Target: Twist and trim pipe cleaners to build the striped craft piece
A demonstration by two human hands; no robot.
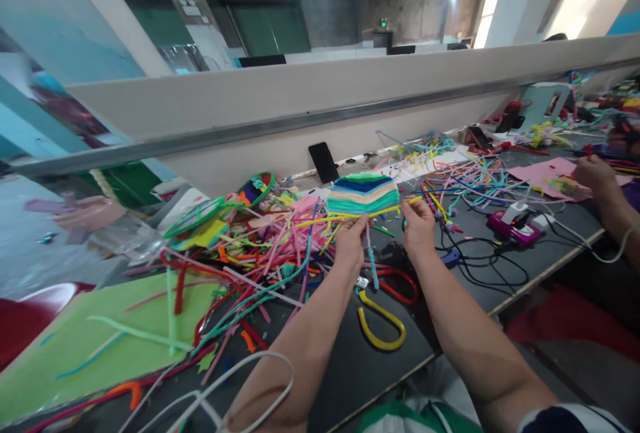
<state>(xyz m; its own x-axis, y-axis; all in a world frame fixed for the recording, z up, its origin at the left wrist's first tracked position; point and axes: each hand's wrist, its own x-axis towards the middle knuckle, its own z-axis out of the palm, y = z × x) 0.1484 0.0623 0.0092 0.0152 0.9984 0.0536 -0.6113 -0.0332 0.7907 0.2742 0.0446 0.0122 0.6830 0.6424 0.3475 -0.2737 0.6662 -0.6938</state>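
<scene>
Above the dark table I hold a flat striped piece made of pipe cleaners (364, 191), with rows of green, blue, peach and teal. My left hand (351, 238) is closed on its lower edge, thumb on top. A yellow pipe cleaner (384, 211) runs along that edge. Its right end is pinched by my right hand (419, 225), just off the piece's lower right corner. A light blue twisted stem (373, 265) hangs below, between the hands. Beneath lie scissors handles, one yellow (383, 338) and one red (404, 286).
Loose pipe cleaners (285, 239) heap up on the left beside a green sheet (65, 339). A phone (324, 162) leans behind the piece. Right are a purple power strip (515, 227), black cables (480, 271) and another person's hand (597, 176). A low partition (280, 99) runs behind.
</scene>
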